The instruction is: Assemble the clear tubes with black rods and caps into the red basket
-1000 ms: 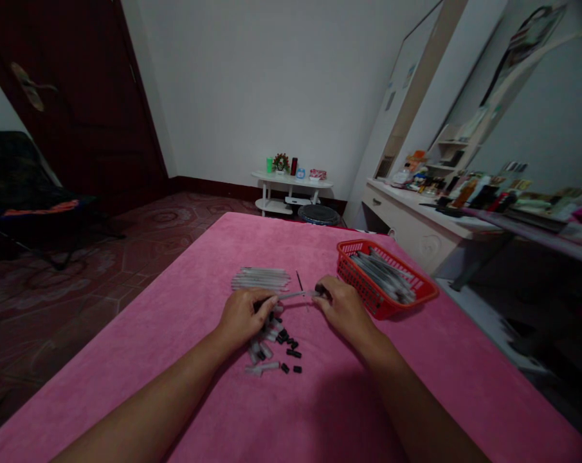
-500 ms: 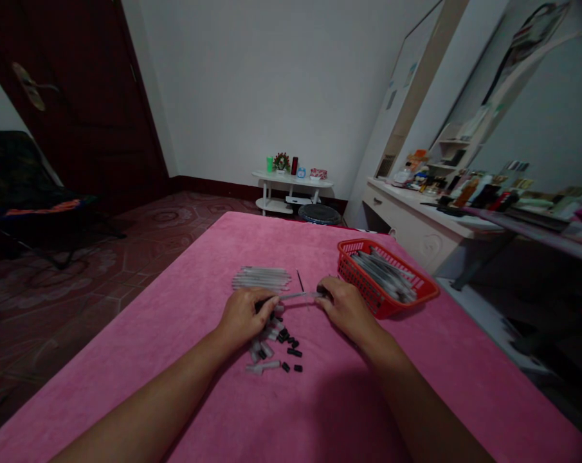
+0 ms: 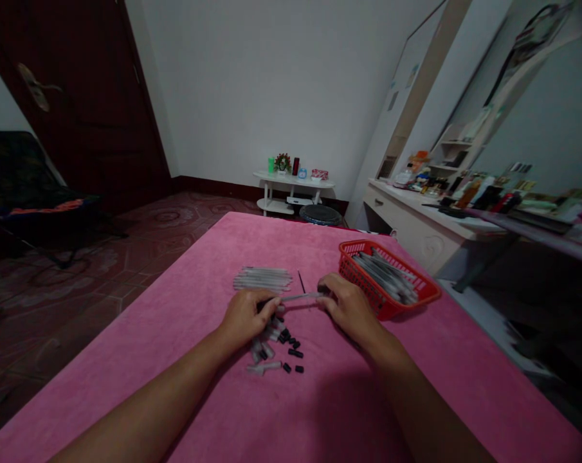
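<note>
A slim clear pen (image 3: 300,297) is stretched level between my hands, just above the pink cloth. My left hand (image 3: 249,316) pinches its left end, and my right hand (image 3: 347,302) grips the other end with curled fingers. Both pen ends are hidden by the fingers. Behind the left hand lies a neat row of clear pen barrels (image 3: 262,278). A thin dark pen refill (image 3: 301,281) rests beyond the held pen. Clear caps (image 3: 265,350) are heaped beside and partly under my left hand, with small black plugs (image 3: 295,353) scattered to their right.
Close to my right hand stands a red plastic basket (image 3: 384,305) filled with more pens (image 3: 384,275). Pink cloth (image 3: 175,386) covers the table. A dressing table (image 3: 416,218) crowded with bottles is at the right, and a small white shelf table (image 3: 295,182) by the far wall.
Both hands keep their hold on the pen, with barely any movement. The whole view has shifted very slightly.
</note>
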`<state>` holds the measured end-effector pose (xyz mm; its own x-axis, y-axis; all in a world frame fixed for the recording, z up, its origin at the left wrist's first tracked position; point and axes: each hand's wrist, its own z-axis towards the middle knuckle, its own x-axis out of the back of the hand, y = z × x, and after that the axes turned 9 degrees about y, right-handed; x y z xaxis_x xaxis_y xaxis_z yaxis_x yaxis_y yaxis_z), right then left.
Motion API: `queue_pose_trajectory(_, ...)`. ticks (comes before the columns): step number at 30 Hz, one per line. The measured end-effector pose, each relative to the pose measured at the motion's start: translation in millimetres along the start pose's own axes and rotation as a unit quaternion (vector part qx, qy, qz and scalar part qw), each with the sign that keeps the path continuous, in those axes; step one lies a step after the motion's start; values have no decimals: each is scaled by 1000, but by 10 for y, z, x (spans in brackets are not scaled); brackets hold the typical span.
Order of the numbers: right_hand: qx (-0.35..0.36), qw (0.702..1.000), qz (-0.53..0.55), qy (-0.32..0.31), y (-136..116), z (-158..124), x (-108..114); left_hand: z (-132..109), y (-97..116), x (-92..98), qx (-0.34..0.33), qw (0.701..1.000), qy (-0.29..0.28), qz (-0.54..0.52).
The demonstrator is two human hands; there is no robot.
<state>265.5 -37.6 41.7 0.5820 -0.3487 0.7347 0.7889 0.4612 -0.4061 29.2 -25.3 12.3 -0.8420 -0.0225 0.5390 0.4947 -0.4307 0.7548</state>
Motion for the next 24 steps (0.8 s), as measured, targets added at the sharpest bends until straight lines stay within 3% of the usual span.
queue_pose_trajectory(8, -8, 995, 97, -11, -66, 13, 13, -6, -27, -20, 39, 996, -49, -67)
queue_pose_trajectory(13, 23, 993, 116, -7, -99, 26, 47, 5, -17, -43, 62, 987, -70, -129)
queue_pose_trajectory(24, 46, 994, 95, 0, -171, -17, -23, -28, 21, -40, 62, 991, -44, -107)
